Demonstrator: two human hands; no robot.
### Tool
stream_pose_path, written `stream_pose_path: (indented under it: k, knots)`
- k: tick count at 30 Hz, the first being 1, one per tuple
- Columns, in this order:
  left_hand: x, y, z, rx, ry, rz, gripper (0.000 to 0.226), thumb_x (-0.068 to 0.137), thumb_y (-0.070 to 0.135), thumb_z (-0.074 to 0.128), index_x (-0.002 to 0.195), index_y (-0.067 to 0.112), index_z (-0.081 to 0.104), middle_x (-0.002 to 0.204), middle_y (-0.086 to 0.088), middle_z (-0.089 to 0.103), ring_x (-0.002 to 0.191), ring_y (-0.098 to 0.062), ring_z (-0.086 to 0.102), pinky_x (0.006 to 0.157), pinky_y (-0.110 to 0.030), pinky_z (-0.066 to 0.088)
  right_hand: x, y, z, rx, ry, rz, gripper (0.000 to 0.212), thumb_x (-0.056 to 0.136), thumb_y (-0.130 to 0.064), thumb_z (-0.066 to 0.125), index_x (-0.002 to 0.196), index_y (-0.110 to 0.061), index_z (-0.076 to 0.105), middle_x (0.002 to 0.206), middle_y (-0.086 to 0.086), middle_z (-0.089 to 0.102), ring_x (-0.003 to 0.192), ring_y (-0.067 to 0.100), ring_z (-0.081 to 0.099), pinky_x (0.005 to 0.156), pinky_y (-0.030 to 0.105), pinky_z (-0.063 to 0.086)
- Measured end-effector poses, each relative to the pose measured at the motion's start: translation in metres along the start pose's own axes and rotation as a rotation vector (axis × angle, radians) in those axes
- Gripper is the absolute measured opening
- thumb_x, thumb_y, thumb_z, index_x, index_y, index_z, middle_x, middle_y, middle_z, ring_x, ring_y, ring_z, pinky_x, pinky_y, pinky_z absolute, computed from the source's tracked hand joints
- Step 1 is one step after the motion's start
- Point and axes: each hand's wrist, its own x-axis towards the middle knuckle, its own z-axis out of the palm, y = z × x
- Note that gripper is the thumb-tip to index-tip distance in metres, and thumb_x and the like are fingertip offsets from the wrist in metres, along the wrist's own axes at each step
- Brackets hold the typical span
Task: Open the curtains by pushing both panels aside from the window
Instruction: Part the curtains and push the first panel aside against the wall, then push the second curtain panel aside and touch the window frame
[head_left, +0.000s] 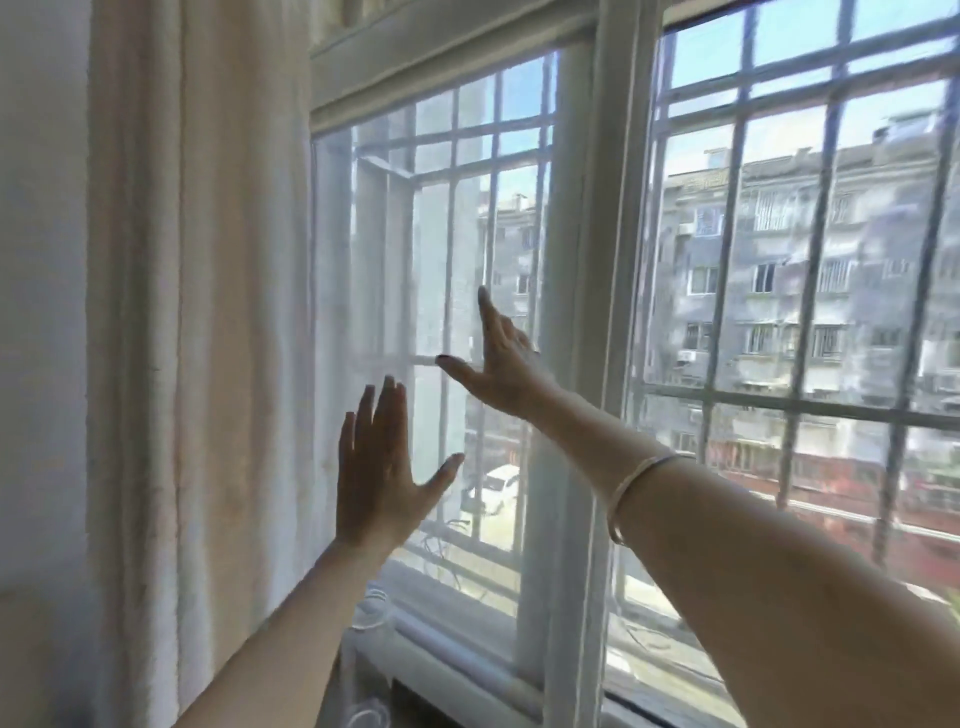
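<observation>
A thick cream curtain panel (208, 322) hangs bunched at the left edge of the window (597, 260). A thin white sheer (384, 249) veils the left pane beside it, with its hem (371, 613) gathered on the sill. My left hand (382, 467) is raised flat, fingers spread, palm toward the sheer. My right hand (501, 364) reaches across higher up, forefinger up and thumb out to the left, at the sheer's right edge. Neither hand grips cloth. A pale bangle (641, 488) rings my right forearm.
White window frames and a vertical mullion (618, 312) divide the glass. Outside are white security bars (810, 405), grey apartment blocks (779, 270) and a white car (498, 486) below. A plain wall (41, 312) stands left of the curtain.
</observation>
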Motion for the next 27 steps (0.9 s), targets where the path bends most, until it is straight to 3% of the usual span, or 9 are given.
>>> stream_pose_path:
  k: [8,14,22,27]
  knots:
    - [-0.011,0.138,0.024,-0.302,-0.063,0.147,0.111,0.064,0.085,0.0,0.145,0.009,0.009,0.156,-0.01,0.012,0.144,-0.022,0.006,0.117,-0.04,0.004,-0.083,0.077,-0.114,-0.271,0.059,0.185,0.092,0.083,-0.053,0.05,0.145,-0.021,-0.009,0.154,0.011,0.017,0.136,0.039,0.023,0.104,0.051,0.031]
    - [-0.021,0.237,0.043,-0.565,-0.138,0.363,0.111,0.065,0.084,0.001,0.144,0.007,0.008,0.156,-0.01,0.009,0.143,-0.022,0.003,0.116,-0.04,0.003,-0.147,0.113,-0.181,-0.465,0.121,0.425,0.094,0.083,-0.053,0.051,0.144,-0.021,-0.013,0.155,0.013,0.01,0.139,0.039,0.017,0.112,0.052,0.02]
    - [-0.068,0.346,0.043,-0.89,-0.249,0.603,0.11,0.068,0.083,0.004,0.142,0.002,0.015,0.153,-0.015,0.015,0.142,-0.028,0.011,0.115,-0.044,0.008,-0.24,0.12,-0.257,-0.717,0.142,0.801,0.092,0.084,-0.056,0.046,0.142,-0.027,-0.019,0.156,0.01,0.005,0.14,0.037,0.013,0.113,0.051,0.019]
    - [-0.109,0.404,0.032,-1.047,-0.292,0.717,0.11,0.066,0.085,0.005,0.144,0.007,0.01,0.151,-0.003,0.001,0.139,-0.016,-0.002,0.115,-0.037,0.002,-0.299,0.115,-0.299,-0.773,0.179,0.981,0.093,0.083,-0.058,0.046,0.141,-0.03,-0.022,0.156,0.007,-0.004,0.142,0.034,0.002,0.115,0.05,0.009]
